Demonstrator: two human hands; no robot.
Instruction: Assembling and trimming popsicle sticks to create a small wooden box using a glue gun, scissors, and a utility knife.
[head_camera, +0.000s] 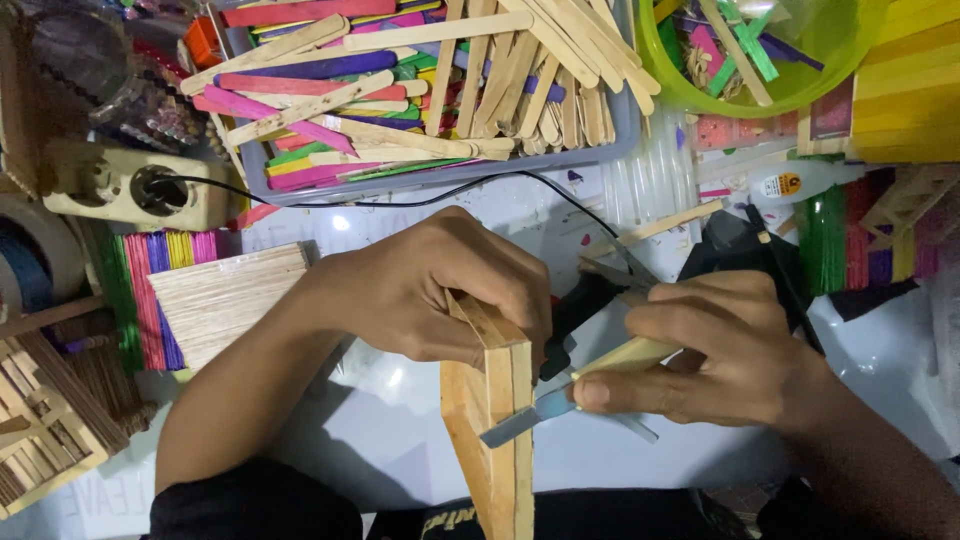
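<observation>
Nearest the camera stands a glued panel of plain wooden craft sticks (492, 430), held on edge above the pale surface (390, 440). The left hand (430, 290) clamps its top end, fingers curled over and pressed tight against the wood. The right hand (720, 360) pinches a utility knife (575, 390) by its pale yellow handle, thumb along it, and the grey blade touches the panel's right edge about midway down. The panel looks already assembled, several sticks joined flat, so what remains seems to be trimming or scraping that edge; I cannot tell how much is cut. Behind the hands sits a grey tray of plain and coloured sticks (420, 90), a green bowl (790, 60), and a stick slab (225, 300) at left.
</observation>
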